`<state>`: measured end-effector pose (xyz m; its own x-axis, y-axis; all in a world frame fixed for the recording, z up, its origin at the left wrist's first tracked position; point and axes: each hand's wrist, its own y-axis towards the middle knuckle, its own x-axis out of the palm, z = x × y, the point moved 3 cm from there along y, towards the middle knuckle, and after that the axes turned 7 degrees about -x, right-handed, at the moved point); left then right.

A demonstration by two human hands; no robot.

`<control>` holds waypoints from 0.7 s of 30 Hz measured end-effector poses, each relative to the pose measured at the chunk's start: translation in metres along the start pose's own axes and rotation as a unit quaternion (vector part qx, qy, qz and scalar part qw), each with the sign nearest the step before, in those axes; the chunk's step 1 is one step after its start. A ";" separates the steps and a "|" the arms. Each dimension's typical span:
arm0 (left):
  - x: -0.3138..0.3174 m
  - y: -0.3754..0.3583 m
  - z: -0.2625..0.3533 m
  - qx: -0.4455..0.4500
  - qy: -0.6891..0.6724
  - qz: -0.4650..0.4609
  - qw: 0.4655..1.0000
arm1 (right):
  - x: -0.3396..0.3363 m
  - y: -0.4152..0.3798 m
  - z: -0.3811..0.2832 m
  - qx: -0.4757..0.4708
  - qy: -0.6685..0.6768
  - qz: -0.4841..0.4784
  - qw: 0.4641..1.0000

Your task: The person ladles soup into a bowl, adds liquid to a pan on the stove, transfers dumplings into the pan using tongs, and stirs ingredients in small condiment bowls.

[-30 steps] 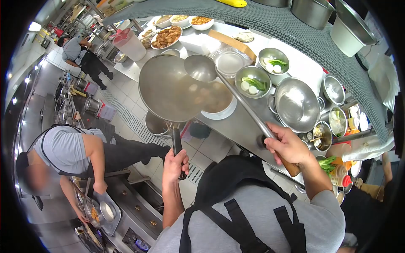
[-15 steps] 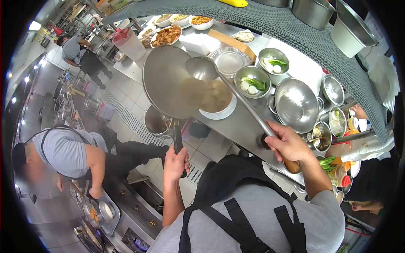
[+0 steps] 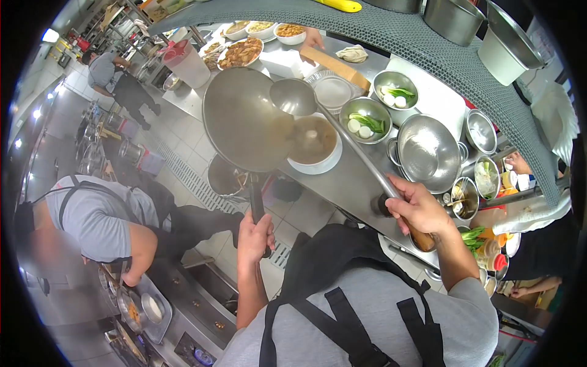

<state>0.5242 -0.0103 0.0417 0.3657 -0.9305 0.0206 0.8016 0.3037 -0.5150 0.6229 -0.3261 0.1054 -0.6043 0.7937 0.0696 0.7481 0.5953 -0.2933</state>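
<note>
My left hand (image 3: 255, 237) is wrapped round the dark handle of a wok (image 3: 241, 122), which is tilted over a white bowl (image 3: 318, 164). Brownish liquid fills much of that bowl and also shows at the wok's lower right edge. In my right hand (image 3: 420, 207) is the long metal handle of a ladle (image 3: 295, 96); its round head lies against the wok's right rim, above the bowl. Two metal bowls with green leaves and white round pieces, one of them the nearer bowl (image 3: 365, 120), stand right of the white bowl.
A two-handled metal pan (image 3: 428, 153) sits on the counter (image 3: 327, 189). A mesh-covered shelf (image 3: 391, 30) hangs over the far side. One co-worker (image 3: 104, 214) bends over pans at the left; another (image 3: 116, 76) stands farther back. A metal pot (image 3: 226, 177) is below the wok.
Less steam covers the bowl, and its liquid shows more clearly. A co-worker's hand has appeared by the cardboard piece at the top. The left co-worker has leaned lower. My hands have barely moved.
</note>
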 end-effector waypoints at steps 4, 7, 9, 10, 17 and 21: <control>-0.001 0.001 0.000 -0.008 -0.009 0.000 1.000 | 0.003 -0.002 -0.005 0.003 0.001 0.004 1.000; -0.003 0.002 -0.004 -0.008 -0.014 -0.002 1.000 | 0.005 -0.002 -0.006 -0.001 0.013 -0.002 1.000; -0.004 0.002 -0.006 -0.008 -0.012 -0.001 1.000 | 0.006 -0.003 -0.005 -0.005 0.008 -0.001 1.000; -0.005 0.002 -0.006 -0.009 -0.008 -0.001 1.000 | 0.007 -0.003 -0.005 -0.006 0.007 -0.001 1.000; -0.006 0.003 -0.010 0.011 0.001 -0.014 1.000 | 0.015 -0.006 -0.003 0.003 0.006 0.007 1.000; -0.007 0.003 -0.010 0.034 0.051 0.003 0.998 | 0.018 -0.009 0.000 0.000 -0.009 0.013 1.000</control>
<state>0.5193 -0.0045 0.0318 0.3242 -0.9433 -0.0718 0.8308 0.3202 -0.4553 0.6053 -0.3168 0.1088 -0.5890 0.8069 0.0441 0.7641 0.5739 -0.2947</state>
